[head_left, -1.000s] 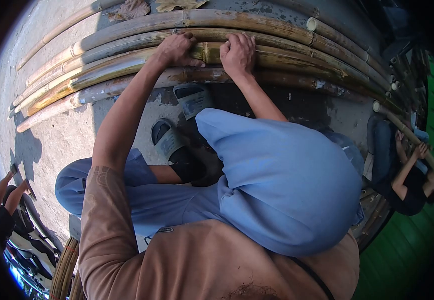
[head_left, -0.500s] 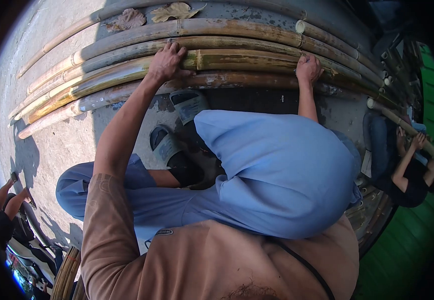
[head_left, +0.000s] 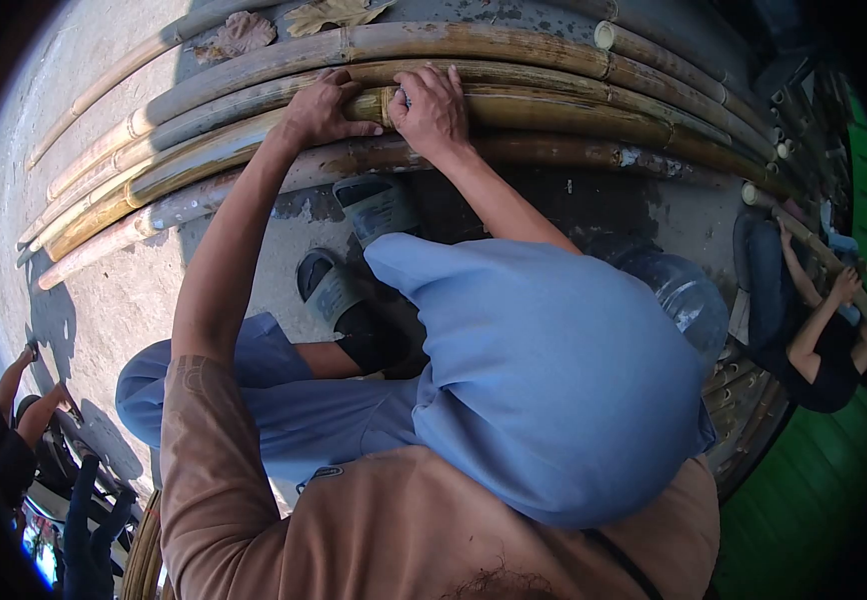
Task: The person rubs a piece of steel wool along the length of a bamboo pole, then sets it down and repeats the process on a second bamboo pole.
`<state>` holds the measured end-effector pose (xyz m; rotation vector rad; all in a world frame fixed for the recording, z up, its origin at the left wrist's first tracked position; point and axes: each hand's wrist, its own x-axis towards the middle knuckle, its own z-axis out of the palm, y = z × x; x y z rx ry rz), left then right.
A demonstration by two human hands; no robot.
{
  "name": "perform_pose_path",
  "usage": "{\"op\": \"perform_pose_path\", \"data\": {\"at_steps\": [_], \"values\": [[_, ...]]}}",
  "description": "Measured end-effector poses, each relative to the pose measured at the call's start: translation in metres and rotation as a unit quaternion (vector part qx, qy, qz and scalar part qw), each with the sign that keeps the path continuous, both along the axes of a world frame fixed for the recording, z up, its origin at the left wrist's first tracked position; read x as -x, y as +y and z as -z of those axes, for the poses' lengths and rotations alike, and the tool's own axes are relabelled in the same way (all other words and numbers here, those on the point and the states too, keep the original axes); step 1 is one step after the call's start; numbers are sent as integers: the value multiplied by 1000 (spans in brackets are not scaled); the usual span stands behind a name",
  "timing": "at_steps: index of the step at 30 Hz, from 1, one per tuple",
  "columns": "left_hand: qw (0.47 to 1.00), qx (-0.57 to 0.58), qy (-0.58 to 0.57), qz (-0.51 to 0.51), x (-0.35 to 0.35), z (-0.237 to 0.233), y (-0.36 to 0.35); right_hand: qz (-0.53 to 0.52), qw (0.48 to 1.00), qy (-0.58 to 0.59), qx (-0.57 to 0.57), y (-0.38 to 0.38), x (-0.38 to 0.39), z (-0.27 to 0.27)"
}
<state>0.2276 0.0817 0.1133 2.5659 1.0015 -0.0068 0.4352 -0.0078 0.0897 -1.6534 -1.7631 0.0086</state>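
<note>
Several long bamboo poles lie side by side across the ground in front of me. My left hand (head_left: 325, 110) is wrapped over the yellow-brown bamboo pole (head_left: 564, 113), its thumb stretched along the near side. Close to its right, my right hand (head_left: 432, 112) presses down on the same pole beside a node, with its fingers curled. A small bluish bit shows at its fingers, too little to name. A darker bamboo pole (head_left: 544, 151) lies on the near side, and another bamboo pole (head_left: 514, 42) on the far side.
Dry leaves (head_left: 334, 14) lie beyond the poles. My sandals (head_left: 332, 287) are on the concrete, near the poles. A clear plastic bottle (head_left: 692, 300) stands by my knee. At right, another person (head_left: 804, 340) handles a bamboo pole; more people's legs (head_left: 29, 405) show at left.
My right hand has slid left along the pole, from far right to beside my left hand. My left hand stays nearly in place. The clear bottle has come into view.
</note>
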Motion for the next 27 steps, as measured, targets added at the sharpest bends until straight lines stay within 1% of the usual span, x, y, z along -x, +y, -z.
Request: {"op": "perform_pose_path", "data": {"at_steps": [2, 3, 4, 5, 6, 7, 8, 11, 12, 14, 15, 16, 17, 18, 19, 20, 23, 24, 25, 27], "values": [[997, -55, 59, -8, -6, -18, -17, 83, 996, -30, 3, -10, -56, 1], [993, -80, 88, -12, -6, -23, -24, 142, 988, -55, 29, -17, -93, -1], [988, -134, 69, -19, -3, -14, -31, 253, 959, -62, 116, -29, -179, -5], [989, -127, 75, -18, -4, -10, -32, 312, 942, -78, 98, -40, -223, -7], [989, -120, 79, -19, -4, -6, -31, 347, 928, -90, 101, -49, -266, -7], [990, -112, 83, -23, -5, -5, -27, 374, 912, -128, 110, -55, -301, -6], [994, -86, 72, -5, -5, -6, -23, 386, 900, -142, 144, -60, -320, -12], [998, -35, 41, 27, -4, -4, -6, 367, 914, -141, 103, -49, -316, 7], [988, 110, 104, 13, -12, -36, 0, 348, 923, -135, 94, -42, -288, 9], [985, 142, 99, 5, -9, -32, 2, 261, 958, -83, 86, -25, -203, 1], [982, 159, 99, 5, -9, -27, 3, 197, 976, -87, 45, -16, -152, -2], [996, 21, -61, 67, 3, 19, 6, 130, 990, -50, 31, -9, -100, -5], [997, 5, -31, 66, 2, 14, 7, 74, 996, -24, 52, -4, -49, -5], [998, -13, -4, 63, 0, 3, 5, 20, 1000, -6, 22, -4, -4, -4], [998, -28, 22, 56, -1, -1, 1, -40, 999, -16, 23, -5, 27, -6], [998, -28, 15, 51, 0, 5, -1, -43, 998, -50, 12, -8, 42, -7], [998, -44, 5, 49, 4, 13, -3, -4, 999, 21, 47, -10, 2, -7], [997, -57, 6, 49, 3, 8, -5, 41, 999, -4, 28, -14, -25, -6], [996, -70, 6, 46, 3, 3, -9, 82, 996, -13, 42, -19, -60, -8], [996, -80, 37, 29, 4, -4, -22, 210, 973, -56, 72, -32, -150, -2]]}}
